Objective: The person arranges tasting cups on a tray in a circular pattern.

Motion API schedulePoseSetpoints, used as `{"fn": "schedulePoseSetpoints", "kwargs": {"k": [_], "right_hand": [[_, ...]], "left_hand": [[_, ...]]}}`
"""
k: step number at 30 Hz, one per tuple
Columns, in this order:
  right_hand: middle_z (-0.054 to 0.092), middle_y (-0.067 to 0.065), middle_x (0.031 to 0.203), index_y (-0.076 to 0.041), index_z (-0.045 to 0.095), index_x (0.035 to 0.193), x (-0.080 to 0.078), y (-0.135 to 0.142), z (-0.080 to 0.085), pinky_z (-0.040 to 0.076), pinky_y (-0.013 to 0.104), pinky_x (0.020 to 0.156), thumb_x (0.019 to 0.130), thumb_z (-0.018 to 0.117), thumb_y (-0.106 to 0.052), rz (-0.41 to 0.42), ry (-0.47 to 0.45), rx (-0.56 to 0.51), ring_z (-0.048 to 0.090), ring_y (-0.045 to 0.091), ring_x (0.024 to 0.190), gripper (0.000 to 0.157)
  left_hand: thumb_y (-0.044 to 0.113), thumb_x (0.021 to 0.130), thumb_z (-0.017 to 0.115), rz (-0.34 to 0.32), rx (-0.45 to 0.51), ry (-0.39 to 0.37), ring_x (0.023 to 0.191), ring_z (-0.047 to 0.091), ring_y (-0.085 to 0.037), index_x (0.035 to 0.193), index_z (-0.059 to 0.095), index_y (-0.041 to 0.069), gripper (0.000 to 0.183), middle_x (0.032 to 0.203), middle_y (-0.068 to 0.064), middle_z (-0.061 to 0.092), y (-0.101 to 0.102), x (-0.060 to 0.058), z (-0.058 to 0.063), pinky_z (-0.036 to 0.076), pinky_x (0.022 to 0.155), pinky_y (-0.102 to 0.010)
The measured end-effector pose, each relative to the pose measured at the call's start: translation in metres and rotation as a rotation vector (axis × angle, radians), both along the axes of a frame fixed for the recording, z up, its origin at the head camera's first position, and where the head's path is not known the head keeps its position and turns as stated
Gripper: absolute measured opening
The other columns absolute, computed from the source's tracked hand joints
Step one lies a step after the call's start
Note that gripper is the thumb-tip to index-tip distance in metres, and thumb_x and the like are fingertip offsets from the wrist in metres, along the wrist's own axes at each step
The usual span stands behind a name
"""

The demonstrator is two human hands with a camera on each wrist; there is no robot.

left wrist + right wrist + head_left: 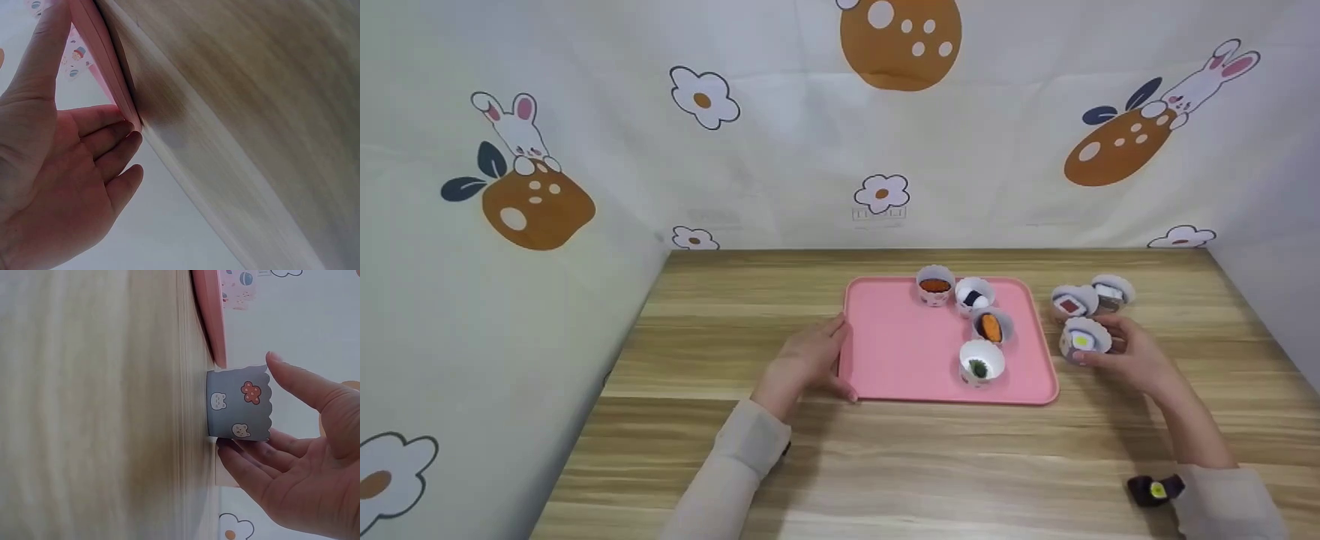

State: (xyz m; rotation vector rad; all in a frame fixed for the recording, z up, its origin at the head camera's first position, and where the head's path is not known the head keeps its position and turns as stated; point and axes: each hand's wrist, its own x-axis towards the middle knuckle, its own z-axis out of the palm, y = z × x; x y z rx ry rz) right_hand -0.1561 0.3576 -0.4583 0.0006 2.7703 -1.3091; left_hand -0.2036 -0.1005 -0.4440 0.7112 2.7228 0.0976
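Observation:
At the left edge of the pink tray (907,360), my left hand (806,360) rests with thumb and fingers spread along the rim. Its fingertips touch the tray's side in the left wrist view. My right hand (1136,356) holds a grey-blue paper baking cup (239,404) printed with small bears, thumb at the scalloped rim and fingers against the opposite side. The cup stands on the table just right of the tray. Inside it, a white piece with a yellow centre (1084,341) shows in the head view.
Several cups stand on the tray's right half, including one with a green-topped piece (978,367) and one with an orange piece (991,328). Two more cups, one with a red-centred piece (1070,305), sit behind my right hand. A patterned curtain (780,172) hangs behind the wooden table (930,465).

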Motion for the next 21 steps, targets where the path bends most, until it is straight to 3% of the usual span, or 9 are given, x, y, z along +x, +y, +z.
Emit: {"fn": "schedulePoseSetpoints", "kwargs": {"k": [11, 15, 18, 21], "right_hand": [[0.047, 0.042, 0.132, 0.017, 0.033, 0.139, -0.0011, -0.0054, 0.0033, 0.041, 0.010, 0.079, 0.088, 0.075, -0.015, -0.007, -0.012, 0.060, 0.052, 0.051, 0.119, 0.073], [0.047, 0.042, 0.133, 0.017, 0.033, 0.139, -0.0017, -0.0067, 0.0043, 0.049, 0.032, 0.092, 0.088, 0.075, -0.017, -0.015, -0.025, 0.076, 0.051, 0.053, 0.121, 0.074], [0.045, 0.042, 0.135, 0.016, 0.033, 0.140, -0.0022, -0.0071, 0.0052, 0.046, 0.053, 0.101, 0.089, 0.075, -0.019, -0.019, -0.042, 0.080, 0.048, 0.055, 0.124, 0.074], [0.044, 0.042, 0.136, 0.015, 0.033, 0.140, -0.0020, -0.0073, 0.0061, 0.043, 0.059, 0.104, 0.090, 0.074, -0.020, -0.021, -0.053, 0.081, 0.047, 0.055, 0.125, 0.074]], "left_hand": [[0.060, 0.069, 0.082, 0.005, -0.012, -0.006, 0.155, 0.021, -0.026, 0.158, 0.023, 0.004, 0.120, 0.168, -0.010, 0.018, 0.0001, -0.0015, -0.0013, 0.020, 0.128, -0.038], [0.060, 0.069, 0.081, 0.010, -0.013, -0.007, 0.155, 0.021, -0.026, 0.158, 0.023, 0.004, 0.121, 0.168, -0.010, 0.018, 0.0001, -0.0007, -0.0001, 0.021, 0.128, -0.039], [0.060, 0.069, 0.081, 0.011, -0.013, -0.007, 0.155, 0.021, -0.026, 0.158, 0.022, 0.004, 0.121, 0.168, -0.010, 0.017, -0.0002, -0.0002, 0.0003, 0.021, 0.128, -0.038], [0.060, 0.069, 0.081, 0.013, -0.008, -0.006, 0.155, 0.021, -0.026, 0.158, 0.022, 0.004, 0.121, 0.168, -0.010, 0.017, -0.0005, 0.0003, 0.0009, 0.021, 0.128, -0.039]]}}
